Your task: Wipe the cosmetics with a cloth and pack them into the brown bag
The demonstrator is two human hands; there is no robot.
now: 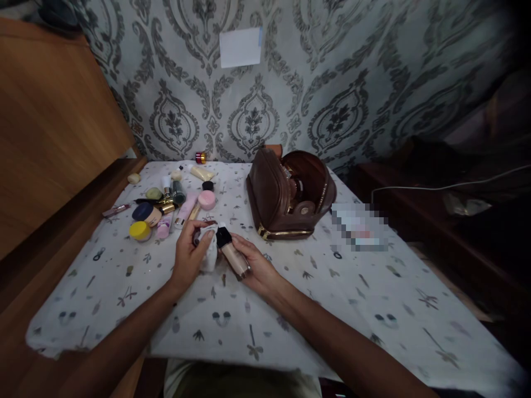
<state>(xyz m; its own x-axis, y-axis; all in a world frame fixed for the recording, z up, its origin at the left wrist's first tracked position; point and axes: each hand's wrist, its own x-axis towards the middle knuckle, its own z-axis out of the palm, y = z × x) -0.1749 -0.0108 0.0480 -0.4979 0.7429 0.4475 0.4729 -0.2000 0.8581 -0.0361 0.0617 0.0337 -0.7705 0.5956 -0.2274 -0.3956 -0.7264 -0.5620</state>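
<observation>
My right hand [255, 262] is closed around a foundation bottle [235, 258] with a black cap and beige contents, held tilted above the table. In my left hand [193, 249] is a crumpled white wipe [209, 255], gripped close to the bottle's cap. To the left lies a cluster of cosmetics: a yellow-lidded jar [140, 231], a dark-lidded jar [146, 213], a pink round jar [206, 199] and a lilac tube [188, 205]. Beyond my right hand stands a brown cosmetic bag [269, 193], unzipped, with several items inside.
A patterned white cloth [232, 337] covers the table. At the right, a blurred-out flat object [360, 226] lies beside the bag. A small dark red jar [201, 158] with a gold lid sits by the wall. A wooden panel [53, 127] borders the left side.
</observation>
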